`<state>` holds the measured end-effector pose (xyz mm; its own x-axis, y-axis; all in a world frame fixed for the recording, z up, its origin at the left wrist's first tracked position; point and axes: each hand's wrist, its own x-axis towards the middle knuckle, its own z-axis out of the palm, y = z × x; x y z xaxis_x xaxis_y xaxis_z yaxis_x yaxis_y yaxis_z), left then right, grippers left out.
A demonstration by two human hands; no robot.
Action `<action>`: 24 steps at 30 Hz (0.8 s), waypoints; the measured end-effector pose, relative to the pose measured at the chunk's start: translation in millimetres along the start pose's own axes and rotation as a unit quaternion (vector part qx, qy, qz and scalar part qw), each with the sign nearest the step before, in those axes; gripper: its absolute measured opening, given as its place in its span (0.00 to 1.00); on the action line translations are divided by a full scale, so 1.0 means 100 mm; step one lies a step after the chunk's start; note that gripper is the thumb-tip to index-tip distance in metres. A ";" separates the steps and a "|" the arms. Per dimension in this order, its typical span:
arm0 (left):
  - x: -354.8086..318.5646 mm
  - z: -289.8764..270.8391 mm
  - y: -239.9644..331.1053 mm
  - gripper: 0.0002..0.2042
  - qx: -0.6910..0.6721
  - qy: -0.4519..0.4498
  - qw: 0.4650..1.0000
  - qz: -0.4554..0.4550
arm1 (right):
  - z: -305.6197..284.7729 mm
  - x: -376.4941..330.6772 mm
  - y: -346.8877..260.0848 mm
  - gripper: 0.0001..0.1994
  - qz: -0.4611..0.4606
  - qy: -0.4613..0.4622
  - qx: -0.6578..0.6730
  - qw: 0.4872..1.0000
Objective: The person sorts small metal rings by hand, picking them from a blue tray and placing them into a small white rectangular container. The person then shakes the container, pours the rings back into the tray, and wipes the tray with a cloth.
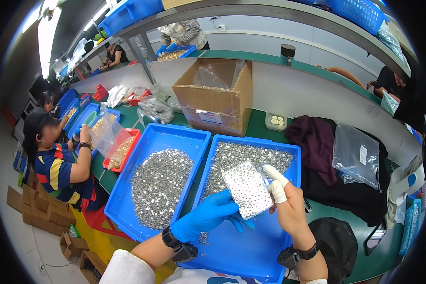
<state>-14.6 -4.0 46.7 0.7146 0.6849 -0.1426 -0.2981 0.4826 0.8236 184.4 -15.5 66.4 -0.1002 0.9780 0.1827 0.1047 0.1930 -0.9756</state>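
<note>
A white rectangular tray is dotted with rows of small holes or tiny metal parts; which, I cannot fully tell. My left hand, in a blue glove, grips its lower left side. At the tray's right edge, my right hand pinches with thumb and forefinger in white finger cots. Both hands hold it tilted above a blue bin. Small silvery metal pieces heap at that bin's far end, and a few lie near its front. To the left, a second blue bin carries a larger pile of similar pieces.
Behind the bins stands an open cardboard box, beside a small clear tub of round pieces. Dark clothing and a plastic bag lie right. A co-worker sits left near a red tray. A shelf runs overhead.
</note>
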 end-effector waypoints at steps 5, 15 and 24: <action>0.01 -0.02 -0.02 0.23 -0.009 0.014 1.000 0.024 | 0.03 -0.02 -0.01 0.17 -0.024 0.003 -0.029 0.999; 0.02 -0.02 -0.02 0.23 -0.001 0.024 1.000 0.013 | 0.05 0.02 0.09 0.19 -0.086 -0.021 -0.102 0.991; 0.00 0.04 -0.01 0.21 0.017 0.036 0.999 0.009 | -0.01 0.05 0.06 0.16 0.065 -0.008 0.077 0.995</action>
<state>-11.8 -6.5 48.5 0.6610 0.7317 -0.1663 -0.2873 0.4516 0.8447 185.2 -9.8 61.1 -0.1123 0.9922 0.0538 -0.0355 0.0501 -0.9981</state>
